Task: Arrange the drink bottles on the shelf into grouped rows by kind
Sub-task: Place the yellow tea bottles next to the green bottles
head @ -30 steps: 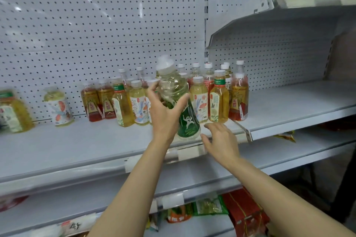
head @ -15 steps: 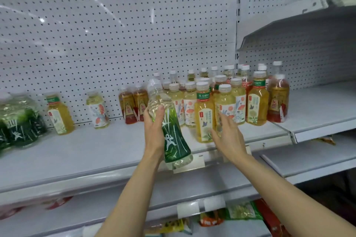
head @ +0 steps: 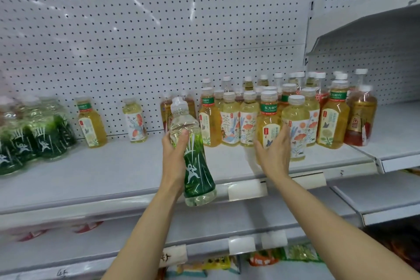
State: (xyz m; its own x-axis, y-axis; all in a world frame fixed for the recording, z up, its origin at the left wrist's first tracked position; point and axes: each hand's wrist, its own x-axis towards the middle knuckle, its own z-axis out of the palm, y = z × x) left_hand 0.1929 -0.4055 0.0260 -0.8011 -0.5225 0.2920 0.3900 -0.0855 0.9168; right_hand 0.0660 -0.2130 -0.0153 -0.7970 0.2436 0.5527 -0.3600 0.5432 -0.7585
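Observation:
My left hand (head: 173,159) grips a clear bottle with a green label (head: 193,154), held tilted above the front of the white shelf (head: 113,175). My right hand (head: 273,154) reaches with straight fingers to a yellow tea bottle (head: 269,120) at the front of the mixed cluster of tea bottles (head: 295,109), touching its lower part. A group of matching green-label bottles (head: 34,134) stands at the far left. Two lone tea bottles, one yellow (head: 91,123) and one with a floral label (head: 135,120), stand between the groups.
A perforated white back panel (head: 159,29) rises behind the bottles. A second shelf section (head: 395,138) adjoins on the right, under a slanted upper shelf (head: 363,29). Packaged snacks (head: 261,259) lie on the lower shelf, below price-tag holders (head: 246,188).
My view has swung left, bringing the green-label group into sight. My left hand has lowered the green-label bottle toward the shelf front. My right hand has risen from the shelf edge to the yellow bottle.

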